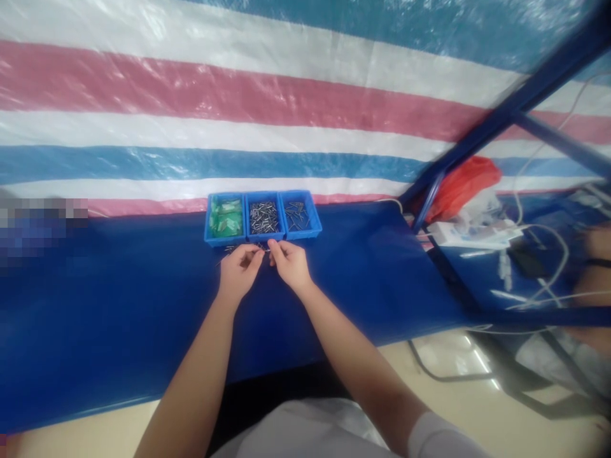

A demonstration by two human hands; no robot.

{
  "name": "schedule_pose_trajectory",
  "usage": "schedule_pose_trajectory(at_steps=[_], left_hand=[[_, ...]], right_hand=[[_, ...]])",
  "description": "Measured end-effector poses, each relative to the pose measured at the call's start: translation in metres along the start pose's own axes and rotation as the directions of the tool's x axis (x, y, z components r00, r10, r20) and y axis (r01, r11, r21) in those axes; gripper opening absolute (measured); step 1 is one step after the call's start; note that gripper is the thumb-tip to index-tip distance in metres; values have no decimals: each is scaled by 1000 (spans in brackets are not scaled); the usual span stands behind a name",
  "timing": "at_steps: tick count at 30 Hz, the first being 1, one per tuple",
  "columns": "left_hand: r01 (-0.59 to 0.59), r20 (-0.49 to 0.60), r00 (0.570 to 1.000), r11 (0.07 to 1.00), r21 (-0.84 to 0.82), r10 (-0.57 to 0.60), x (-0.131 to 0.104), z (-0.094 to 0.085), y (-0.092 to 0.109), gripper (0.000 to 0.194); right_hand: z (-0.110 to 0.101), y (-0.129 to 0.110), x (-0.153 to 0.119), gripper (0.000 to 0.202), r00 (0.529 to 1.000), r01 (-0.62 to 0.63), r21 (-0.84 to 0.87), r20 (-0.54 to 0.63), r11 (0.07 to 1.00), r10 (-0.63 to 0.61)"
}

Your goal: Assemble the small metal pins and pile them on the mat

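My left hand (240, 270) and my right hand (289, 262) are close together over the blue table, just in front of three joined bins. Each has its thumb and fingers pinched. A tiny thin piece seems to bridge the fingertips, too small to name. Behind the hands, the middle blue bin (264, 237) holds a heap of small metal pins (264, 217). The right blue bin (305, 234) has a looser scatter of thin metal pins (296, 215). Green packets (226, 218) fill the left blue bin (224, 242). Several dark thin pieces lie on the table near my left fingers.
A striped plastic sheet (238, 89) hangs behind the blue table (119, 305). To the right rises a blue metal frame (477, 121). Beyond it are a red bag (463, 184), a white box (470, 233), cables and another person's arm (599, 261).
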State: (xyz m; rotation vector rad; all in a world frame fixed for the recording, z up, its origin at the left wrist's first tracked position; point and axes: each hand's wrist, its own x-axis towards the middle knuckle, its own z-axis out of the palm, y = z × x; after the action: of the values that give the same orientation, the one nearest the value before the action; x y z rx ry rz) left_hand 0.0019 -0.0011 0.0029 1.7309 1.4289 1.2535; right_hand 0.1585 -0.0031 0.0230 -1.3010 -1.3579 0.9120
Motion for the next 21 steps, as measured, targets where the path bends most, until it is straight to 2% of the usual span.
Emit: schedule_pose_trajectory(at_steps=[4, 14, 21], left_hand=[[-7, -4, 1000, 999, 33, 7, 0, -1, 1, 24], [-4, -54, 999, 993, 121, 10, 1, -3, 4, 36], [2, -54, 999, 992, 123, 4, 1, -3, 2, 42]], right_hand=[[1, 1, 0, 51, 1000, 2, 42, 19, 999, -3], [7, 7, -1, 30, 997, 15, 191, 69, 982, -29], [5, 7, -2, 24, 993, 75, 103, 89, 992, -84]])
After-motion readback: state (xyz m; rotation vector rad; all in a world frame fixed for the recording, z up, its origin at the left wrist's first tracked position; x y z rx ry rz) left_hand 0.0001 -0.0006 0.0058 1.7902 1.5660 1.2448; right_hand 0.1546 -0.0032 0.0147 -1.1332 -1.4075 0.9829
